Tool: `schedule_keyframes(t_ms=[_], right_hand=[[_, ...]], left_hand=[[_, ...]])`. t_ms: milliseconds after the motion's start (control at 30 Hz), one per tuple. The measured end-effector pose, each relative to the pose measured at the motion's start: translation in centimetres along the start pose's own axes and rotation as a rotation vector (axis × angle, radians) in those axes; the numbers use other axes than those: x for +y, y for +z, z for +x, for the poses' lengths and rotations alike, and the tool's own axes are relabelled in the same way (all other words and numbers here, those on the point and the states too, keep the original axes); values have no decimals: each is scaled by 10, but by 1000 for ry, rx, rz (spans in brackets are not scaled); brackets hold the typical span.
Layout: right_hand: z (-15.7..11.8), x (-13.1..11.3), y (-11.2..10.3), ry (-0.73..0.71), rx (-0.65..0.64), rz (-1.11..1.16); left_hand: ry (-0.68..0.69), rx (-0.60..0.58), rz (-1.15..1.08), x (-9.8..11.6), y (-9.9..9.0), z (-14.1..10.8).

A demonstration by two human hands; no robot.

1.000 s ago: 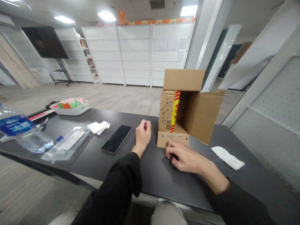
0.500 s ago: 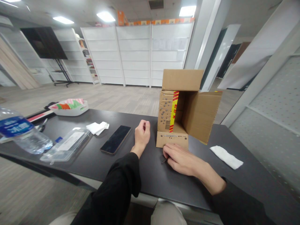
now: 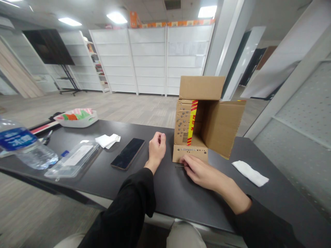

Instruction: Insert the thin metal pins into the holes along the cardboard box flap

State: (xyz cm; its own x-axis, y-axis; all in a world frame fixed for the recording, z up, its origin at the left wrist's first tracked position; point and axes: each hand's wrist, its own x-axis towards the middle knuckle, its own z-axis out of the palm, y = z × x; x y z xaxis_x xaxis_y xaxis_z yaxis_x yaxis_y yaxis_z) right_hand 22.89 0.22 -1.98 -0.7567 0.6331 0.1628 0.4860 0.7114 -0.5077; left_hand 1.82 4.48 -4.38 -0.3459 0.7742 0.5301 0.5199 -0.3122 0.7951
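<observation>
Right hand pinches thin metal nail — beside perforated cardboard box.

Office/showroom: white shelving, ceiling panel lights.

just one head-worn cam here, looking forward and down over the black desk from close up, hands right under it, wide enough to catch the white shelving units across the room

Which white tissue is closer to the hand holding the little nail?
The flat white tissue right of the cardboard box; the right hand is closer to it than the folded one by the phone.
</observation>
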Motion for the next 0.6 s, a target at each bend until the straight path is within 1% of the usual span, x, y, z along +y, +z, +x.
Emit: schedule_keyframes(t_ms=[133, 267, 467, 600], right_hand=[[3, 3, 0, -44, 121, 9], [5, 9, 0, -43, 229, -31], [3, 18, -9, 62, 333, -135], [2, 22, -14, 135, 445, -162]], left_hand=[[-8, 2, 12, 0, 0, 0], [-6, 1, 16, -1, 0, 1], [-13, 4, 20, -3, 1, 0], [-12, 0, 19, -3, 1, 0]])
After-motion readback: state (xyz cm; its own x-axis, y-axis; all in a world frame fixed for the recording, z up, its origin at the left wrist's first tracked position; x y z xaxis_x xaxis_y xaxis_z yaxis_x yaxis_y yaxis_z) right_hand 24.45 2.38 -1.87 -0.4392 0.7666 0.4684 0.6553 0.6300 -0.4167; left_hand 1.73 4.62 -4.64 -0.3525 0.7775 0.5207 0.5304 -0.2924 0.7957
